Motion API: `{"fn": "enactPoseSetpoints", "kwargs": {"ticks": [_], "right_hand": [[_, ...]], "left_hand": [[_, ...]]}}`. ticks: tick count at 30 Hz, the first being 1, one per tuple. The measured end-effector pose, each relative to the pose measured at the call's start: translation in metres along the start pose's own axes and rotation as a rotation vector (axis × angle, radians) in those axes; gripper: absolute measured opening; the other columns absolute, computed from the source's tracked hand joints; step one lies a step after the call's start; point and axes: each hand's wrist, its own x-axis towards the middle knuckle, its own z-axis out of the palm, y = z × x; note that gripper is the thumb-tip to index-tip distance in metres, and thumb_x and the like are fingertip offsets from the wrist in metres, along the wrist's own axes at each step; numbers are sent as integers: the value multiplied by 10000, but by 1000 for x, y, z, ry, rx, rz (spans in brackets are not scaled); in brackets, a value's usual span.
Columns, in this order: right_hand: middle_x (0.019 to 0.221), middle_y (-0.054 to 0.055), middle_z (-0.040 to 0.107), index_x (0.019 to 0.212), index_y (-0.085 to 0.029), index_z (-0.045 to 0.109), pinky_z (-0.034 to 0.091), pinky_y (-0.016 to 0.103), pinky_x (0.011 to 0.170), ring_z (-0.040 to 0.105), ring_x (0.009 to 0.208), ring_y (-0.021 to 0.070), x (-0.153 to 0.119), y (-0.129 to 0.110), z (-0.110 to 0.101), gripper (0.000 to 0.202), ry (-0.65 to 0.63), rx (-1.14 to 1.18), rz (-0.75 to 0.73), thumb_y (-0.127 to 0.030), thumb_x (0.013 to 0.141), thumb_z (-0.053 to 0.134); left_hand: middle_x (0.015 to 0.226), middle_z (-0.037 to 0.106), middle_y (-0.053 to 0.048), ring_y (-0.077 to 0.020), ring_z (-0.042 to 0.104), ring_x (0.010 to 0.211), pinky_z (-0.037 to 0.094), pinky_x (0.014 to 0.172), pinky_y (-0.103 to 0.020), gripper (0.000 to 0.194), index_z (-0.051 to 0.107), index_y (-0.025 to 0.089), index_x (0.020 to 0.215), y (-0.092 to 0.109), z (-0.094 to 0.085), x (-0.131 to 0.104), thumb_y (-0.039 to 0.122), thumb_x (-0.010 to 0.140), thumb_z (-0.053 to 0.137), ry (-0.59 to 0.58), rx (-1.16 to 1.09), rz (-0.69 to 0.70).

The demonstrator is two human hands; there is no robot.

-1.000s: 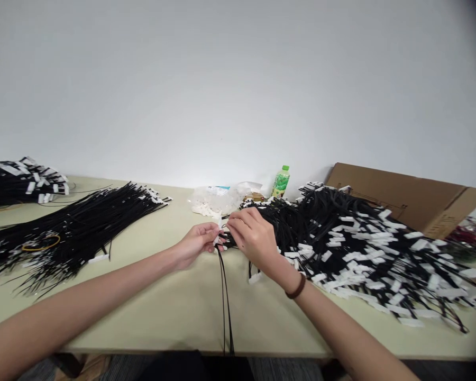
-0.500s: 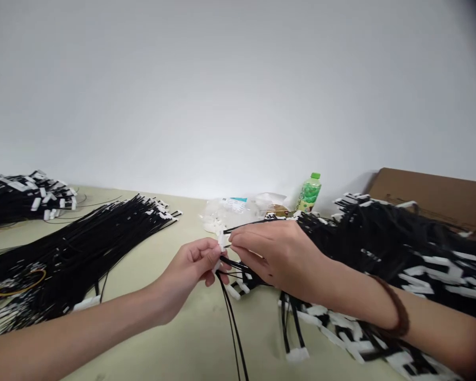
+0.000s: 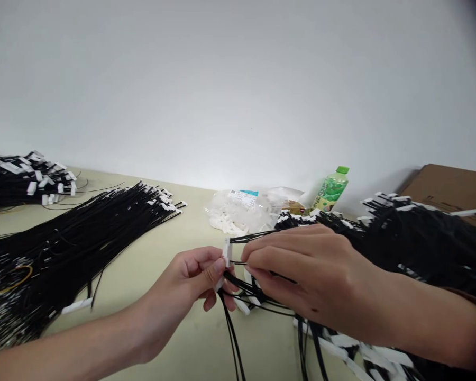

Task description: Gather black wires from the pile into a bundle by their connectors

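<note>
Between thumb and fingers, my left hand [image 3: 200, 278] holds a white connector [image 3: 227, 252] upright. Black wires run from the connector to the right, and others hang down from below my left fingers. Just right of the connector, my right hand [image 3: 301, 270] is closed in a pinch on a thin black wire [image 3: 238, 262] that reaches the connector's side. A second white connector [image 3: 219, 284] shows partly under my left fingers. Part of the wires is hidden behind my right hand.
Bundled black wires [image 3: 99, 227] with white ends lie left, another pile [image 3: 27, 177] behind them. Wires with white connectors [image 3: 420, 238] heap at right. At the back are a clear bag [image 3: 241, 209], a green-capped bottle [image 3: 331, 189] and a cardboard box [image 3: 452, 185].
The view has shifted, so the bottle and box appear further right. Both hands look larger and slightly lower, still at the connector. My right hand stays pinched beside it.
</note>
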Motion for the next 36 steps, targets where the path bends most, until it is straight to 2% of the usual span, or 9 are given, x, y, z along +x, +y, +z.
{"fn": "enactPoseSetpoints", "kwargs": {"ticks": [11,18,26,30,34,36], "right_hand": [[732,35,574,802,-155,518,447,199,575,531,631,92,3,1,1,185,-53,85,-63,-108,870,352],[897,44,608,848,-172,506,486,185,711,576,809,99,-3,0,-3,110,58,111,-89,-98,853,425],[855,41,618,833,-172,511,497,180,659,589,766,103,-14,3,-4,142,75,73,-75,-74,845,409],[824,42,617,774,-163,505,495,191,654,585,722,100,-19,4,-6,171,33,76,-82,-69,848,381],[739,25,608,727,-181,497,482,188,611,569,651,93,-21,1,-8,203,74,40,-71,-72,848,377],[725,30,604,718,-179,508,475,184,583,561,625,90,-19,-2,-9,244,31,44,-66,-65,855,342]], "left_hand": [[616,552,5,-86,530,536,289,468,-200,269,540,134,687,2,-5,-5,389,771,528,8,-21,-24],[585,543,14,-81,529,523,288,462,-195,240,546,130,680,-2,-1,-3,344,785,524,-10,-14,-44],[585,552,5,-88,524,513,280,454,-202,265,555,129,684,-5,7,2,382,764,537,-24,-11,-60],[587,560,2,-90,520,508,278,454,-205,254,558,136,683,-8,9,3,379,756,546,-6,-3,-68],[598,565,2,-91,523,514,281,458,-207,243,568,140,710,-13,8,-1,378,755,549,0,-1,-79],[590,559,5,-91,522,513,282,461,-210,245,571,140,716,-15,8,-3,381,756,547,6,-4,-84]]}}
